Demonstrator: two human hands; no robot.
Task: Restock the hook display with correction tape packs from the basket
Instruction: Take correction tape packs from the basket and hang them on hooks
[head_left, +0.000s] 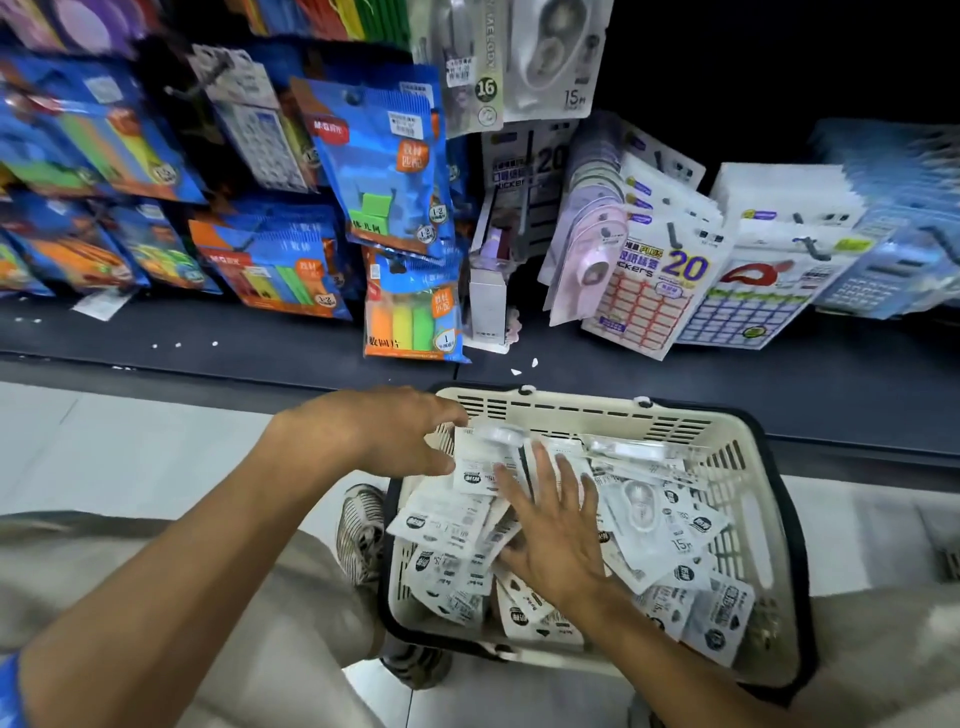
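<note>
Early stage. Cream slotted plastic basket (748, 467) still heaped with white carded correction tape packs (670, 525). Left hand (395, 441) pinches one pack; right hand (556, 535) flat, fingers spread, on pile. Hooks far above await.

Single head-worn wide-angle view, facing forward and steeply down. Close range: both forearms enter from the bottom edge, with the basket (587, 410) on the floor directly below the lens. Upper half takes in the hook display (374, 156) and low shelf (234, 338). Edges bent by lens distortion. No second view for overlap.
</note>
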